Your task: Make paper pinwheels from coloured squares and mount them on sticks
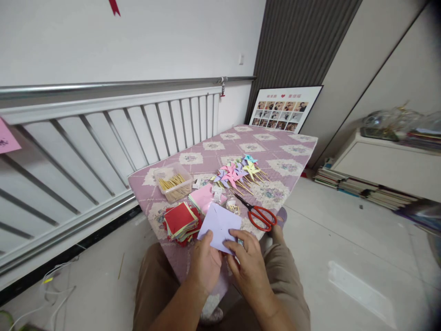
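Observation:
A square of lilac paper [220, 223] is held over the near corner of the table, with slits running in from its corners. My left hand [206, 262] grips its lower left edge, thumb on top. At the lower right edge, my right hand [247, 257] pinches the sheet between thumb and fingers. Just left of the sheet lies a stack of red and pale paper squares [181, 220]. Pink paper [201, 196] lies behind it. Orange-handled scissors [262, 217] rest to the right, beside a small round container [233, 207] of tiny parts.
A plastic box [175, 186] of wooden sticks stands at the table's left. Several finished paper pinwheels [234, 174] lie in a heap mid-table. The patterned tablecloth [220, 146] reaches back toward a radiator [165, 126] and a framed photo board [284, 109].

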A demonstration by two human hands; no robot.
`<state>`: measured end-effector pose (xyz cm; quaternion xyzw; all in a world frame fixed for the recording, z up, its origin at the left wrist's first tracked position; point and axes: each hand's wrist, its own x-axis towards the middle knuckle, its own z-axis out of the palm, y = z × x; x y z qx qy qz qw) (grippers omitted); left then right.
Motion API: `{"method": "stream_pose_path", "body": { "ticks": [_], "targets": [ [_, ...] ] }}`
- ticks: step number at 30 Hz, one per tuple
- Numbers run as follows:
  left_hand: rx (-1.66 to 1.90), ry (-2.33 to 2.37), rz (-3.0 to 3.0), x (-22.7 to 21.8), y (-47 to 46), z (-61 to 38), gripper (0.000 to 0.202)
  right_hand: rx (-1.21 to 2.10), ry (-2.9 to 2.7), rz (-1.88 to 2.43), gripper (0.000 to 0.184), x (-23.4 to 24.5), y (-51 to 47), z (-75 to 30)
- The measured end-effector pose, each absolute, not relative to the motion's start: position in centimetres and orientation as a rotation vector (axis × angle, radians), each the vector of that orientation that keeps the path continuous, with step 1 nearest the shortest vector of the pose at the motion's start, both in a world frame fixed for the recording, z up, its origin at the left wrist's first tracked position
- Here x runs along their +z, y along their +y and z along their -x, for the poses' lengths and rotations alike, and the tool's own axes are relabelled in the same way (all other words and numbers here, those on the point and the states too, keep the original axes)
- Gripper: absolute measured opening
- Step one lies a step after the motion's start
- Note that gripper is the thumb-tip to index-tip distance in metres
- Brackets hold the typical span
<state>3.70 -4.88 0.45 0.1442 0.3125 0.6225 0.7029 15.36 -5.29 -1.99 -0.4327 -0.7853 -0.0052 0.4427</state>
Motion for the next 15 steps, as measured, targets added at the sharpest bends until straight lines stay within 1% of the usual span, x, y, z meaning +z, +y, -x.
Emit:
{"method": "stream_pose_path", "body": {
  "ticks": [7,13,15],
  "targets": [
    [1.268,0.473,-0.373,0.0,-4.5,-1.8,0.044,-0.044,-1.93,1.048,0.029,-2.0,-5.0,-16.3],
    [1.126,0.48,-0.437,0.7,-3.2,0.4,0.049,-0.023,-1.987,1.001,0.034,-1.8,-4.9,-16.9],
    [1.089,0.549,-0.427,0.8,-2.7,0.8,0.044,0.0,-2.017,0.985,0.035,-1.7,-4.9,-17.1]
  ]
}}
